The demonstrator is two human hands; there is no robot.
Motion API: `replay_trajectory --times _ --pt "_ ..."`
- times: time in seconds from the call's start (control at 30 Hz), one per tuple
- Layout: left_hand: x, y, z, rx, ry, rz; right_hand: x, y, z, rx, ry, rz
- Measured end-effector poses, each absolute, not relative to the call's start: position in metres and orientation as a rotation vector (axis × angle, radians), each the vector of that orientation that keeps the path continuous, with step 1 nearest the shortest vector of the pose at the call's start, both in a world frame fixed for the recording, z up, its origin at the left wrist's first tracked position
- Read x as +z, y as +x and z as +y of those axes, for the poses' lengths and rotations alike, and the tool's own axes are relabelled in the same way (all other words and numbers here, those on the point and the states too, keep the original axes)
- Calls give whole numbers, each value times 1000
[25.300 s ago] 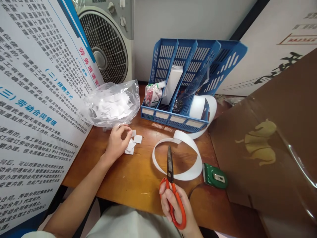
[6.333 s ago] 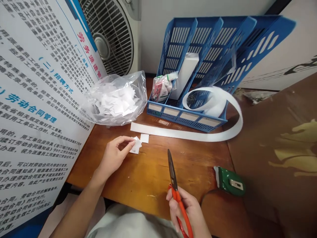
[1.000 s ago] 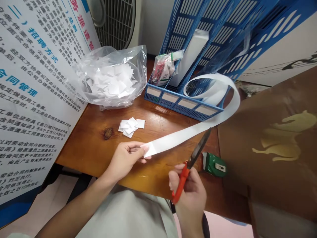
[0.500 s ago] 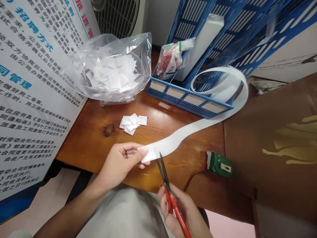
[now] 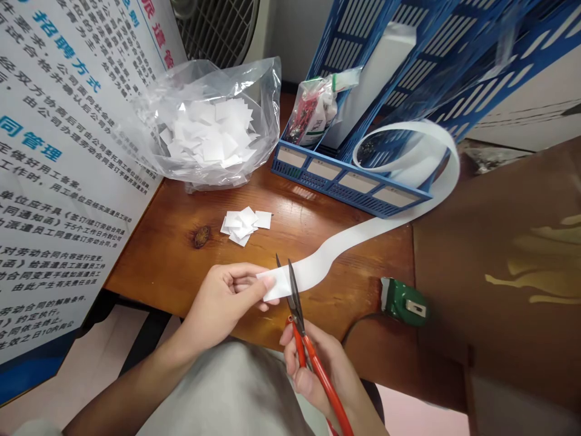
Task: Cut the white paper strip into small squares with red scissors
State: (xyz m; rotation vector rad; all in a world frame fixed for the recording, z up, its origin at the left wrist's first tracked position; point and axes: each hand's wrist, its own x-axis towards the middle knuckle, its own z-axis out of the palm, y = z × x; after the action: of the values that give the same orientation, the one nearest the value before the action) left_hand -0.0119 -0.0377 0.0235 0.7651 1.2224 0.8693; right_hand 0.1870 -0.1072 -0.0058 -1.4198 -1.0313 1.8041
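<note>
My left hand [image 5: 236, 293] pinches the free end of a long white strip [image 5: 313, 267] between thumb and fingers. Red-handled scissors [image 5: 323, 375] are gripped in my right hand [image 5: 331, 357], below and right of the left one. Their dark blades are parted and straddle the strip just right of my left thumb. From there the strip runs up to the right and curls into a loop over the blue file rack [image 5: 349, 189]. On the table behind my left hand lies a small pile of cut white pieces [image 5: 242, 224].
A clear plastic bag [image 5: 209, 133] of white pieces stands at the back left of the wooden table [image 5: 149, 242]. A green tape measure [image 5: 403, 301] lies at the right, near a brown box [image 5: 503, 260]. A printed board [image 5: 68, 151] stands left; a fan [image 5: 218, 30] is behind.
The scissors have moved up and slightly left, so the blades now reach across the strip instead of only touching its near edge. My left hand has barely shifted.
</note>
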Motion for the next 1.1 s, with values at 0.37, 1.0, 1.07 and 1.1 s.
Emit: replay_trajectory --times 0.37,1.0,1.07,1.1 --pt "22 -13 -38 858 785 1217 -7 194 -108 1998 -1371 -1043" --pt "15 -14 -35 796 776 1211 -11 194 -108 2119 -1359 -1004" --pt "15 -15 -35 796 780 1204 -12 193 -108 2114 -1338 -985" --pt "15 -15 -35 799 778 1200 -12 193 -108 2109 -1326 -983"
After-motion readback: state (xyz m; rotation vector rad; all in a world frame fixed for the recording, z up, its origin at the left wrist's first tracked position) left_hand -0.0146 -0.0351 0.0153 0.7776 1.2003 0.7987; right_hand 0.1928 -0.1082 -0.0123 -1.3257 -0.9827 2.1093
